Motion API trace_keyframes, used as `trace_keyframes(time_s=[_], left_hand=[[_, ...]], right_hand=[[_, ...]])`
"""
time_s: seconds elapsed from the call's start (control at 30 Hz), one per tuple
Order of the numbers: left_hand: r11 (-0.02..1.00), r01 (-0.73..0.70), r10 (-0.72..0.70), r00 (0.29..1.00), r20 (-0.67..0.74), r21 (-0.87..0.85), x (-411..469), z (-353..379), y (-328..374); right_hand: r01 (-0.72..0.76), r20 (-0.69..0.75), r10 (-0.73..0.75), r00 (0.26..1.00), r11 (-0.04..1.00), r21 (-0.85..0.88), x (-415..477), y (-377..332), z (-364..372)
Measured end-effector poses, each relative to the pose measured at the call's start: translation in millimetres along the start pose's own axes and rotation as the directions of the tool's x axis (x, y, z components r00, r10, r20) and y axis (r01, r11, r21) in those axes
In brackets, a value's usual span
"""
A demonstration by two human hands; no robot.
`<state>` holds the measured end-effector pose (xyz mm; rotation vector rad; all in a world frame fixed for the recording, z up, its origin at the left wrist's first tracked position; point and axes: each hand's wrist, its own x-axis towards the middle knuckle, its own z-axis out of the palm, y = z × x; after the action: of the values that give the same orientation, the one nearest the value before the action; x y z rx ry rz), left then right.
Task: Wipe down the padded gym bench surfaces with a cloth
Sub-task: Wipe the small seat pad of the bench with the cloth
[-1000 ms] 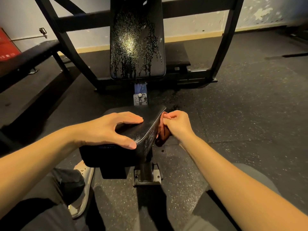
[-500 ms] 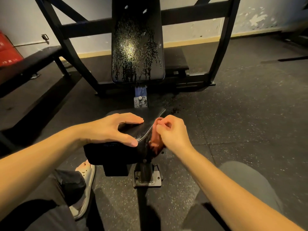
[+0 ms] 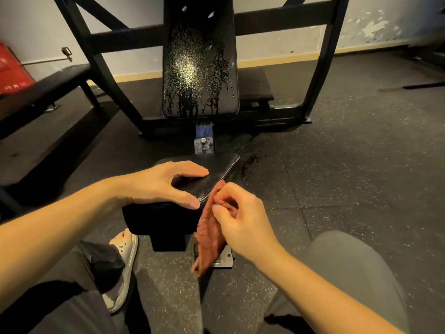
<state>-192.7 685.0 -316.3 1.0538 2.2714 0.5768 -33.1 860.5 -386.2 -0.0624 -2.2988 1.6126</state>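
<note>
The left hand (image 3: pixel 166 186), fingers spread wide, still braces the seat pad (image 3: pixel 218 168) from above, while off its near right corner the cloth (image 3: pixel 208 233), a moment ago pressed to that side, now dangles pinched in the right hand (image 3: pixel 243 220), suggesting the side pass is done.

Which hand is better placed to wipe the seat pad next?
Right. The right hand pinches the cloth, which hangs beside the seat pad's right edge. The left hand rests on top of the pad, holding nothing, so it looks better suited to steadying.
</note>
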Motion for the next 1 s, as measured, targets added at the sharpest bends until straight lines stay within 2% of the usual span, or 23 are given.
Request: trace_keyframes(time_s=[0.07, 0.17, 0.3, 0.37, 0.4, 0.47, 0.57, 0.67, 0.77, 0.83, 0.9, 1.0], left_hand=[[1.0, 0.004, -0.004, 1.0, 0.007, 0.0, 2.2, 2.6, -3.0], [1.0, 0.007, -0.007, 1.0, 0.01, 0.0, 0.1, -0.5, -1.4], [0.996, 0.078, -0.079, 0.997, -0.018, -0.037, 7.6, 14.7, -16.0], [0.997, 0.026, -0.03, 0.999, -0.044, -0.069, 13.8, 30.4, -32.8], [1.0, 0.005, -0.005, 1.0, -0.031, -0.019, 11.1, 25.0, -29.1], [1.0, 0.023, -0.023, 0.999, 0.038, -0.008, 5.4, 7.7, -8.4], [1.0, 0.014, -0.013, 1.0, 0.018, -0.019, -0.3, 0.0, 1.2], [1.0, 0.019, -0.019, 1.0, 0.025, -0.004, -0.6, 4.4, 0.7], [0.999, 0.022, -0.022, 1.0, 0.006, -0.035, -1.7, 0.9, 3.4], [1.0, 0.019, -0.018, 1.0, 0.007, -0.025, 0.0, 2.1, -1.0], [1.0, -0.003, 0.003, 1.0, -0.001, -0.016, 0.2, 1.9, -3.5], [0.999, -0.027, 0.027, 1.0, -0.001, -0.03, -0.5, 1.7, -2.2]], right_hand=[[-0.079, -0.086, 0.075, 0.993, 0.996, -0.043, 23.0, 12.0, -2.9], [-0.212, -0.159, 0.212, 0.964, 0.977, 0.015, 38.1, 10.0, 0.9], [-0.102, -0.062, 0.107, 0.992, 0.991, 0.083, -2.2, -14.2, 5.4], [-0.099, -0.045, 0.101, 0.994, 0.994, 0.051, 2.7, -7.5, 3.2], [-0.119, -0.059, 0.121, 0.991, 0.992, 0.029, 14.1, 1.1, 1.2], [-0.233, -0.086, 0.232, 0.969, 0.972, 0.002, 44.8, 19.9, -2.4], [-0.427, -0.114, 0.423, 0.899, 0.904, -0.019, 91.9, 59.9, -3.0], [-0.49, -0.181, 0.481, 0.858, 0.872, -0.01, 107.5, 73.2, -1.3], [-0.348, -0.166, 0.324, 0.931, 0.927, -0.14, 74.2, 46.7, 0.4], [-0.175, -0.088, 0.161, 0.983, 0.969, -0.176, 41.0, 32.1, -1.9], [-0.035, 0.017, 0.039, 0.999, 0.981, -0.191, 17.3, 27.7, -5.6], [-0.044, 0.014, 0.05, 0.999, 0.967, -0.252, 31.5, 34.9, -13.4]])
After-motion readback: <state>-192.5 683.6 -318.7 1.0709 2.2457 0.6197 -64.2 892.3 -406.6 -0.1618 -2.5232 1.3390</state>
